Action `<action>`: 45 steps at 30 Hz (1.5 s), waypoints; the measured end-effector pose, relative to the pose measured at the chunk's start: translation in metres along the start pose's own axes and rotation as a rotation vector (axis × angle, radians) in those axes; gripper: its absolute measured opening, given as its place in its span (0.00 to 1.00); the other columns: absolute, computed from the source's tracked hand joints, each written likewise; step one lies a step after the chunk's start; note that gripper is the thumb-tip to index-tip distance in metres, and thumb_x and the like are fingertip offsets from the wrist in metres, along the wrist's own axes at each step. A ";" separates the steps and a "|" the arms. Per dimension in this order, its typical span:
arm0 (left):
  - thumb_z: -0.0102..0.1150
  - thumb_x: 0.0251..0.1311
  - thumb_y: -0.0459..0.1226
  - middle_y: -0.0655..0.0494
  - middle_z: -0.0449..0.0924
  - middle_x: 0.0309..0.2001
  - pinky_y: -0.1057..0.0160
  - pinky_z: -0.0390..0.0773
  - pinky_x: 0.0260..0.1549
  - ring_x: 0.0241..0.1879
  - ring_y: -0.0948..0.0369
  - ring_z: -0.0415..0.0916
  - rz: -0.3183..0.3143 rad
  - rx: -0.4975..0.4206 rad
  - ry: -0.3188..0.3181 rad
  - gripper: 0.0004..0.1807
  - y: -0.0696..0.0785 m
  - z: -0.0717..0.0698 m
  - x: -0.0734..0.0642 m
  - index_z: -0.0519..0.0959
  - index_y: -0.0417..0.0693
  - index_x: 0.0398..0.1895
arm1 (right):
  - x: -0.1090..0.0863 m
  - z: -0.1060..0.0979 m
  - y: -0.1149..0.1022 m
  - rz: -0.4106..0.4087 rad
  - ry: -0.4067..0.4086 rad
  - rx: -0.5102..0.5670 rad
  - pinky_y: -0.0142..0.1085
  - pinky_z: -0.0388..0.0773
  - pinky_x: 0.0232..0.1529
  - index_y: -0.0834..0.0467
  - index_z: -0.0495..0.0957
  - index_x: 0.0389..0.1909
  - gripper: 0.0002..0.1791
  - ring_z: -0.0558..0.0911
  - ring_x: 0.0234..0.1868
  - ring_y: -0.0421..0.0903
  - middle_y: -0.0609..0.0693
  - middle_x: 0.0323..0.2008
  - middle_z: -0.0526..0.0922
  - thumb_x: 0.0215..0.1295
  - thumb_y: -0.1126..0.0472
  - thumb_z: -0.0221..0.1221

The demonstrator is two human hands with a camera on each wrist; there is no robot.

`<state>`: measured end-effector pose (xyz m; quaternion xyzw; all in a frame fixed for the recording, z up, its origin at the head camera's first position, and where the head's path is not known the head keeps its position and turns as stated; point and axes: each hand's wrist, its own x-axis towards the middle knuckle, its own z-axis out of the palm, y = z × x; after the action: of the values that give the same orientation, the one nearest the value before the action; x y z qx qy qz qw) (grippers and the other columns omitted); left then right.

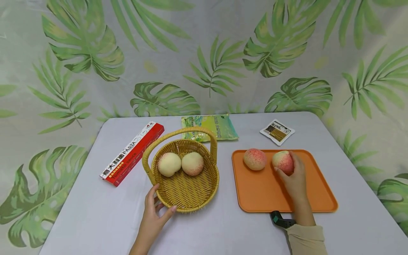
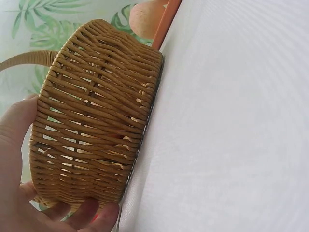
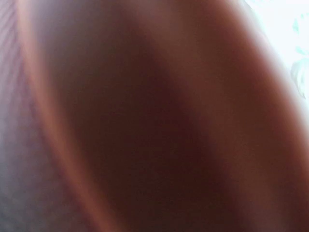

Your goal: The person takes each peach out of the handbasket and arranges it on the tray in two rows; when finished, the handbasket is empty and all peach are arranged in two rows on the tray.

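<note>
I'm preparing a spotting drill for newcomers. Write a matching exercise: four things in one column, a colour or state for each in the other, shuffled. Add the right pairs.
Things:
1. Woven basket
2. Pasta box
3. Left hand
4. Right hand

Colours and states:
A. Red and white
B. Grips a reddish peach
C. Contains two pale peaches
D. Holds the basket's near left side

Pairs: 1-C, 2-A, 3-D, 4-B

The basket (image 1: 186, 191) is golden brown with a woven pattern; inside it, cream peaches (image 1: 169, 164) blush with pink; right of it, pinkish-red peaches (image 1: 282, 162) and an orange tray (image 1: 261, 194); left of it, a red and white box (image 1: 132, 153); behind it, a yellow-green packet (image 1: 210, 127) and green-leaf-patterned cloth (image 1: 223, 21)
</note>
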<state>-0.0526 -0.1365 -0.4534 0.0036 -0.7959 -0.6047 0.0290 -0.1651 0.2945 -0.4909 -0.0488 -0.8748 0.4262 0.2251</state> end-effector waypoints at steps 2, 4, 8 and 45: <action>0.65 0.49 0.33 0.39 0.46 0.63 0.61 0.67 0.52 0.57 0.44 0.57 0.007 0.004 0.001 0.46 0.006 0.000 -0.001 0.46 0.40 0.66 | -0.001 -0.001 0.000 0.008 -0.012 0.011 0.53 0.55 0.60 0.58 0.57 0.65 0.40 0.57 0.60 0.59 0.62 0.60 0.58 0.51 0.70 0.63; 0.65 0.49 0.33 0.38 0.46 0.63 0.62 0.67 0.52 0.57 0.44 0.57 0.008 0.008 0.002 0.46 0.008 0.000 -0.002 0.46 0.40 0.66 | -0.001 -0.001 -0.001 0.015 -0.021 0.026 0.54 0.54 0.60 0.58 0.56 0.65 0.38 0.56 0.60 0.59 0.62 0.61 0.57 0.53 0.69 0.62; 0.66 0.49 0.34 0.40 0.46 0.63 0.62 0.67 0.52 0.57 0.45 0.57 0.008 0.004 0.003 0.47 -0.002 0.000 0.001 0.46 0.42 0.67 | -0.002 -0.001 -0.002 0.044 -0.023 0.034 0.55 0.55 0.59 0.55 0.56 0.66 0.38 0.55 0.61 0.58 0.61 0.62 0.55 0.55 0.67 0.61; 0.65 0.49 0.33 0.40 0.46 0.64 0.64 0.67 0.51 0.57 0.45 0.57 0.007 0.004 0.006 0.47 -0.005 0.000 0.001 0.46 0.42 0.67 | -0.004 0.002 -0.003 0.128 0.015 0.150 0.43 0.59 0.60 0.58 0.49 0.67 0.39 0.58 0.61 0.53 0.58 0.63 0.52 0.58 0.66 0.59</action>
<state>-0.0533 -0.1379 -0.4585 0.0027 -0.7969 -0.6031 0.0335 -0.1623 0.2899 -0.4914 -0.0907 -0.8337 0.5038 0.2070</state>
